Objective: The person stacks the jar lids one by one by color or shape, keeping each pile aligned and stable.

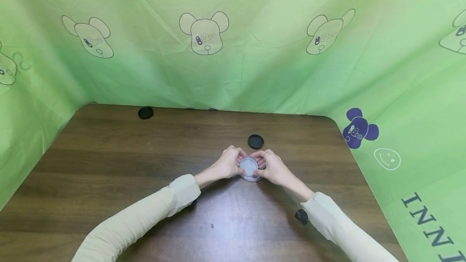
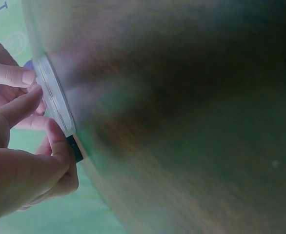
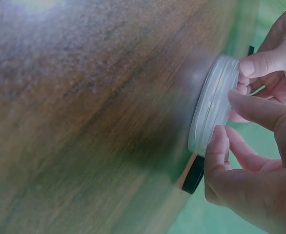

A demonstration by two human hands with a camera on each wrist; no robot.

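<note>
A shallow clear round plastic dish [image 1: 249,165] lies between the hands at the right of the table's middle. My left hand [image 1: 229,163] pinches its left edge with thumb and curled fingers. From the right side my right hand [image 1: 274,168] pinches the opposite edge the same way. A second clear rim [image 1: 251,178] shows just below and nearer the front, partly covered by the upper piece. In the right wrist view the clear dish [image 3: 214,105] appears edge-on as stacked layers close over the tabletop. The left wrist view also shows the dish [image 2: 56,97] edge-on, fingertips at its upper rim.
A black round lid [image 1: 256,141] lies just behind the hands. Another black round lid [image 1: 145,113] is at the table's back left edge. Green printed cloth [image 1: 233,72] hangs along the back and sides of the brown wooden table [image 1: 127,161].
</note>
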